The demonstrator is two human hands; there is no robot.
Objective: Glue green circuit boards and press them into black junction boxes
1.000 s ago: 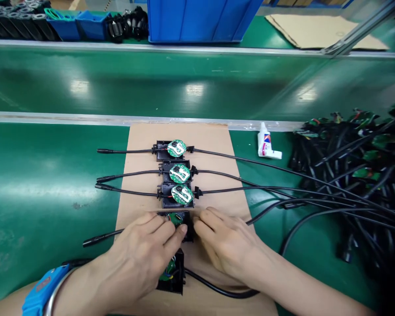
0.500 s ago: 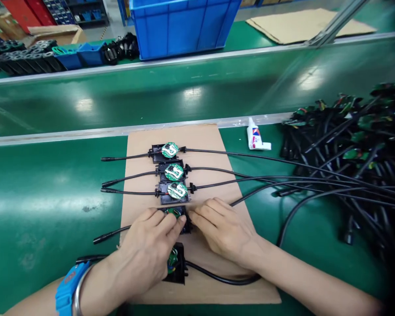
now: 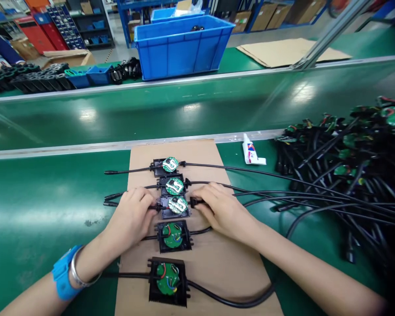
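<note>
Black and shallow, the third case (image 3: 165,214) down the row lies between my two hands, a little below the centre of the frame, with a round green circuit board (image 3: 178,205) sitting over it. Its line of cable runs almost level across the picture, left to right, so each hand has one end of that line. My left hand (image 3: 130,215) comes up from the lower left, thumb and fingers pinched on the left cable (image 3: 155,207) just beside the case wall. My right hand (image 3: 222,213) reaches in from the lower right, its fingertips closed around the right cable just behind a black grommet (image 3: 193,202), which stands slightly apart from the case. Neither hand is clearly nearer; the case is to the right of my left fingertips and to the left of my right ones. How hard I grip on either side, I cannot tell. Another case (image 3: 161,249) lies just below on the cardboard (image 3: 224,272), beneath neither palm.
</note>
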